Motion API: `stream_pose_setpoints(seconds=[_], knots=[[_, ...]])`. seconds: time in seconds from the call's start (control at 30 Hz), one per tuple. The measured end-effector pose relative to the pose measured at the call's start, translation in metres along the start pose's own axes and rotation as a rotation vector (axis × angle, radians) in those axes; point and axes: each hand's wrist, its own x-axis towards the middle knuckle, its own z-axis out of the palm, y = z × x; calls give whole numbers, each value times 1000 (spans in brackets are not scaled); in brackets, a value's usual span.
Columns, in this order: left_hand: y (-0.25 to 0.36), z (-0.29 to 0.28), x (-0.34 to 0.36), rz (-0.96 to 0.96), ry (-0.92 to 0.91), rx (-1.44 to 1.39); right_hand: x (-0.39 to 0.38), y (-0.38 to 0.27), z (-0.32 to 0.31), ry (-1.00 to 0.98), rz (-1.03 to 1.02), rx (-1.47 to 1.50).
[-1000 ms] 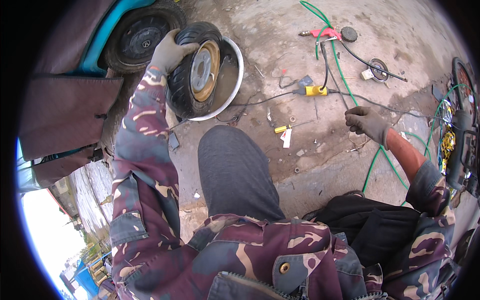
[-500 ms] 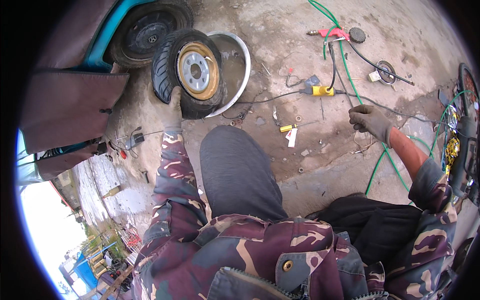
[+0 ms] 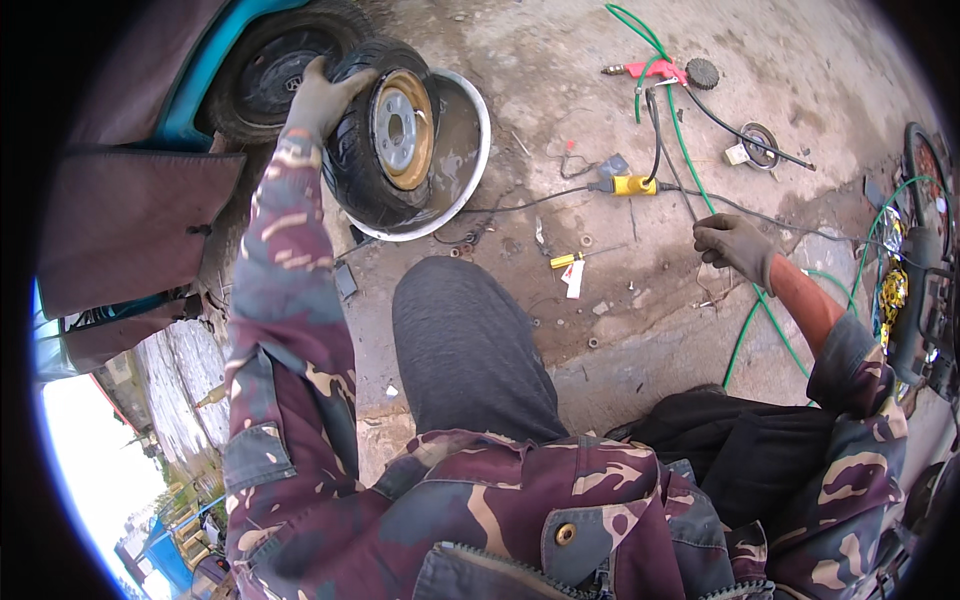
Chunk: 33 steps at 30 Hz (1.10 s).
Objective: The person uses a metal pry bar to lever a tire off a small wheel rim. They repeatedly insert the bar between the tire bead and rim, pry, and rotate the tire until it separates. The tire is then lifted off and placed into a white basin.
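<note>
A black tyre on a tan rim with a grey hub stands tilted in a round, white-rimmed basin of water. My gloved left hand holds the tyre by its tread at the upper left, thumb reaching over toward the near sidewall. Part of the grip is hidden behind the rubber. On the right, my gloved right hand hovers above the ground with its fingers curled closed. What those fingers hold, if anything, cannot be seen. A green hose runs close by it.
Another wheel lies beside the teal vehicle edge. A red air gun, yellow cable connector, yellow screwdriver and a round metal part lie on the ground. Another wheel stands at far right.
My left hand has gone from the tyre's lower left up to its upper left. The tyre has turned and sits further into the basin. My right hand stays almost where it was.
</note>
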Motion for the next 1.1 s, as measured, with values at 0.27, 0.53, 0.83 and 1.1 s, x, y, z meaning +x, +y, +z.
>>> stream_pose_setpoints(seconds=[0.27, 0.53, 0.83, 1.1], knots=[[0, -1, -1, -44, -110, -43, 0, 2, -1, -11, -20, 28], [-84, 21, -99, 198, 344, -373, 4, 16, -13, 4, -2, 33], [-101, 90, -170, 252, 581, -330, 11, 11, -3, -17, -1, 20], [-80, 71, -171, 130, 392, -313, 12, 6, -6, -11, -10, -5]])
